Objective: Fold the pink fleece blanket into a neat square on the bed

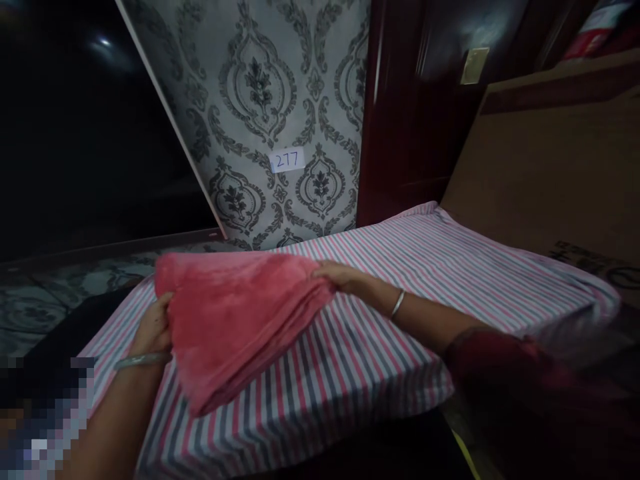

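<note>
A folded, plush coral-pink blanket [240, 313] lies slantwise over a table spread with a striped cloth [395, 267]. Its layered edges show along the lower right side. My left hand [154, 327] grips the blanket's left edge, fingers closed on it and partly hidden by the fabric. At the upper right corner, my right hand [336, 275] pinches the blanket between thumb and fingers. A pale bangle circles the left wrist, and a thin silver one the right.
Behind the table stands a wall with patterned wallpaper [260, 107] and a paper label [287, 160] reading 277. A large dark screen [95, 133] rises at the left. A dark red door [405, 113] and a big cardboard box [545, 167] are at the right.
</note>
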Demonstrator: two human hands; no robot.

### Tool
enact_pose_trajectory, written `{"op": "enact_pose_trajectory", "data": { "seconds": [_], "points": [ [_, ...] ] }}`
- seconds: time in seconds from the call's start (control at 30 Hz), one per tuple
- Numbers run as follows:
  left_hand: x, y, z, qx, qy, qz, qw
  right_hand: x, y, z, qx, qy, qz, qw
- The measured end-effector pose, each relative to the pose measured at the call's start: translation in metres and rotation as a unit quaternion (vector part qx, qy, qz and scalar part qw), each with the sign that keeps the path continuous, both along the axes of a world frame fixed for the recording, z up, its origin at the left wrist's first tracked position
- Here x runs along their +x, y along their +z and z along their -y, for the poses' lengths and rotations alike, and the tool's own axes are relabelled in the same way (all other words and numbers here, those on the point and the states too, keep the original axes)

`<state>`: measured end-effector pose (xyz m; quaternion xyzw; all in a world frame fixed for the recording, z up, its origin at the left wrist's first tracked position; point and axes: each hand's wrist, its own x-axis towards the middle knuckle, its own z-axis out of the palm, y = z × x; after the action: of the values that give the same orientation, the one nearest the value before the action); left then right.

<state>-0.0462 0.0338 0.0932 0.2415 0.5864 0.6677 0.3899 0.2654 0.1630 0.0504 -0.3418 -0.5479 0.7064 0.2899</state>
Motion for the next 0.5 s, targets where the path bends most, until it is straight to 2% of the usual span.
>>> {"op": "enact_pose_trajectory", "data": {
  "seconds": [0.07, 0.1, 0.17, 0.2, 0.27, 0.33, 0.37, 0.43, 0.5],
  "points": [
    [0.034, 0.008, 0.008, 0.045, 0.049, 0.089, 0.994, 0.022, 0.029, -0.038, 0.027, 0.001, 0.0, 1.0],
    [0.055, 0.007, 0.014, 0.088, 0.065, 0.102, 0.989, 0.034, 0.041, -0.056, 0.047, -0.013, -0.016, 0.999],
    [0.098, -0.011, 0.029, 0.144, 0.073, 0.098, 0.982, 0.056, 0.054, -0.086, 0.089, -0.071, -0.046, 0.992],
    [0.119, -0.027, 0.039, 0.138, 0.057, 0.105, 0.983, 0.067, 0.053, -0.096, 0.101, -0.115, -0.055, 0.987],
    [0.152, -0.071, 0.058, 0.077, -0.031, 0.147, 0.986, 0.088, 0.036, -0.107, 0.092, -0.216, -0.047, 0.971],
    [0.167, -0.114, 0.074, -0.058, -0.118, 0.21, 0.969, 0.107, 0.002, -0.104, 0.047, -0.291, -0.017, 0.955],
    [0.168, -0.131, 0.08, -0.094, -0.121, 0.232, 0.96, 0.116, -0.017, -0.098, 0.025, -0.303, -0.002, 0.953],
    [0.156, -0.147, 0.086, -0.109, -0.104, 0.267, 0.952, 0.131, -0.053, -0.083, -0.009, -0.303, 0.015, 0.953],
    [0.135, -0.142, 0.085, -0.112, -0.056, 0.278, 0.952, 0.14, -0.08, -0.067, -0.046, -0.29, -0.004, 0.956]
  ]
}}
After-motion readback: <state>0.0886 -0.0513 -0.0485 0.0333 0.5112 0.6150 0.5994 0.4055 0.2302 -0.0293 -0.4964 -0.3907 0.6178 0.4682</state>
